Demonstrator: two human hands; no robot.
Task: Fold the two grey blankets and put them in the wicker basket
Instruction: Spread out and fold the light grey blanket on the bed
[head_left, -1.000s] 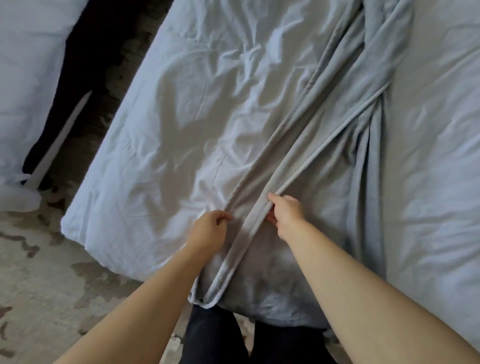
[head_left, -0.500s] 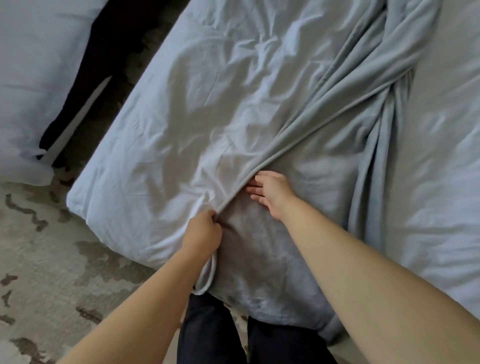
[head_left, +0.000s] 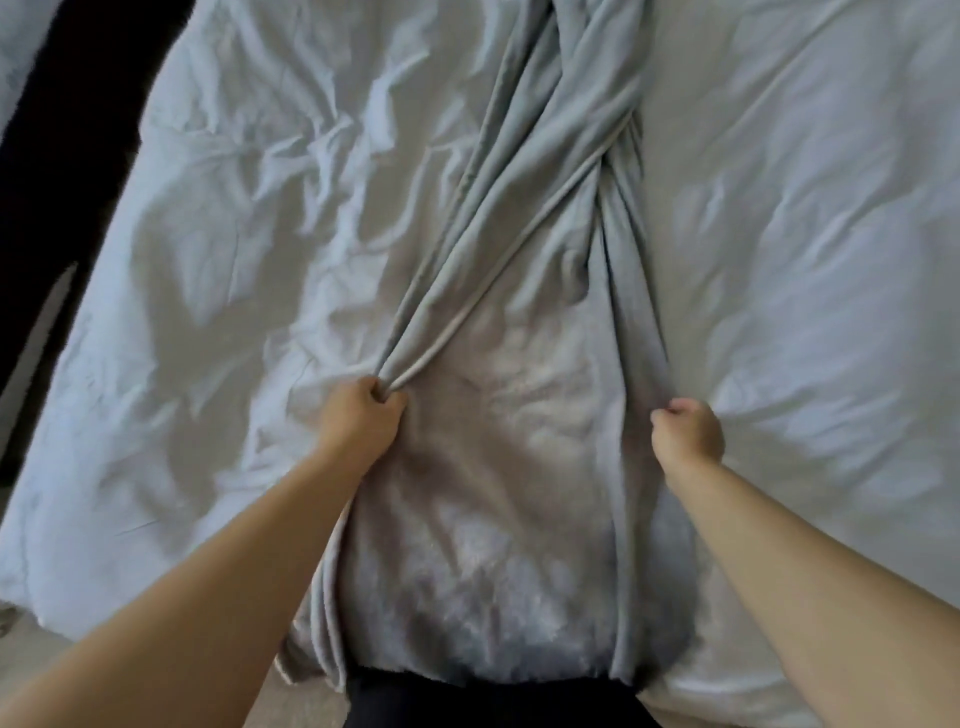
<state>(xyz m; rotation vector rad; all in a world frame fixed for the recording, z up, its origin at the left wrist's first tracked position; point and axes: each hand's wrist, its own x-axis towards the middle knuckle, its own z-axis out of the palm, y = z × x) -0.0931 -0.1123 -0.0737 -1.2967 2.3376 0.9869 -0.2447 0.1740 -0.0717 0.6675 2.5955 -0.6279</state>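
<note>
A grey blanket (head_left: 498, 467) lies lengthwise on the bed, twisted into long folds toward the far end and hanging over the near edge. My left hand (head_left: 363, 415) grips a bunch of its hemmed left edge, which is pulled taut. My right hand (head_left: 685, 434) has its fingers curled round the blanket's right-hand folds. A second blanket and the wicker basket are out of view.
The bed is covered by a wrinkled pale sheet (head_left: 234, 260). A dark gap (head_left: 62, 130) runs along the bed's left side, with patterned floor (head_left: 31, 654) at the lower left. My dark-clothed legs (head_left: 493, 701) stand against the near bed edge.
My right hand has moved from the blanket's left hem to its right-hand folds. My left hand has bunched the left edge and pulled it taut. The view has swung to face the bed squarely.
</note>
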